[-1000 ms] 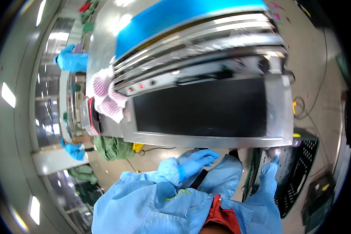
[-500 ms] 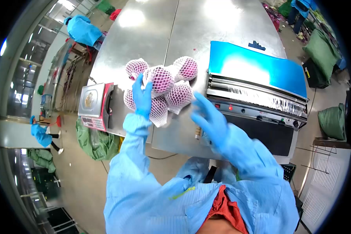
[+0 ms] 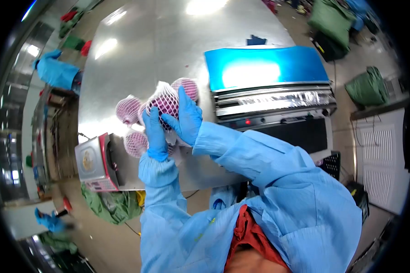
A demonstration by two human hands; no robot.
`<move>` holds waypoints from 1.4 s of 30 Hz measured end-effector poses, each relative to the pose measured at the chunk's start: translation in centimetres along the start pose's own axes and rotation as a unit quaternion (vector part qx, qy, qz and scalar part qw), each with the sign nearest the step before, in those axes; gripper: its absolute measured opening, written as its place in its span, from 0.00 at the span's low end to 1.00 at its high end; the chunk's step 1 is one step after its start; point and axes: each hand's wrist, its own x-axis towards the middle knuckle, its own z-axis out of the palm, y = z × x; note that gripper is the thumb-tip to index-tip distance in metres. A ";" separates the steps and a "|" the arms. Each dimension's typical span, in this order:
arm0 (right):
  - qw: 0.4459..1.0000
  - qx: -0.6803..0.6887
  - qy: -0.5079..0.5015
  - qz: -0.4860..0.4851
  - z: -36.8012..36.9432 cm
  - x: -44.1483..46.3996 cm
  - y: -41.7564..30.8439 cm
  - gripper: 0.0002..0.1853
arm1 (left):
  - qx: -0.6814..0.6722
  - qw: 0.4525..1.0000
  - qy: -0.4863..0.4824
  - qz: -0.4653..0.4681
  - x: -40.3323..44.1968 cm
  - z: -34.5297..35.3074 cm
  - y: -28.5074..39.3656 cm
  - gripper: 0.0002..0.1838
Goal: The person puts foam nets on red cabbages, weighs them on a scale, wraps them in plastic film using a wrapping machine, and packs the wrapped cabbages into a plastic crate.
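Note:
Both my hands wear blue gloves and press against one round purple item in a white foam net point(image 3: 165, 101), which stands a little above the others. My left hand point(image 3: 156, 134) holds it from the near left, fingers pointing up along its side. My right hand point(image 3: 188, 119) is on its right side, with thumb and fingers around it. Several more netted purple items lie close by: one at the left point(image 3: 128, 110), one at the near left point(image 3: 135, 143) and one behind my right hand point(image 3: 186, 87). Others are partly hidden under my hands.
A sealing machine with a blue top sheet point(image 3: 269, 68) stands at the right, its red light lit. A red-sided scale point(image 3: 93, 161) stands at the left edge of the metal table point(image 3: 136, 54). Green sacks point(image 3: 111, 204) lie on the floor. A person in blue point(image 3: 57, 73) is at far left.
My right hand has moved left from beside the machine onto the netted item. The left hand now holds that item's near left side. The whole view has shifted and turned.

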 end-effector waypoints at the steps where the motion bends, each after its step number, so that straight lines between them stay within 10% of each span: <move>1: 0.999 -0.009 0.039 -0.028 -2.5 0.4 -0.2 0.53 | -0.016 0.999 -0.039 0.018 -1.3 3.3 1.7 0.25; 4: 0.987 0.020 0.115 -0.111 -12.7 2.9 0.7 0.46 | -0.063 0.989 -0.128 0.032 -1.0 10.4 0.0 0.26; 13: 0.954 0.159 -0.117 0.227 -34.8 8.1 11.6 0.34 | 0.063 0.963 -0.255 -0.069 3.2 29.6 -7.3 0.29; 25: 0.977 0.017 -0.125 0.169 -38.7 5.5 17.0 0.46 | 0.211 0.969 -0.124 -0.043 0.4 28.3 -7.4 0.30; 30: 0.956 -0.072 -0.122 0.256 -47.8 0.8 15.8 0.21 | 0.480 0.861 -0.144 0.092 -3.9 21.5 -4.9 0.25; 32: 0.924 -0.198 -0.181 0.273 -50.4 -1.3 15.7 0.18 | 0.614 0.776 -0.141 0.010 -5.4 19.6 -3.3 0.23; 37: 0.828 -0.034 -0.177 0.531 -49.4 -2.9 15.5 0.17 | 0.441 0.852 -0.149 -0.239 -4.9 19.2 -3.2 0.21; 42: 0.807 0.088 -0.087 0.578 -46.0 -2.9 18.1 0.11 | 0.276 0.885 -0.107 -0.359 -1.9 20.0 -5.1 0.13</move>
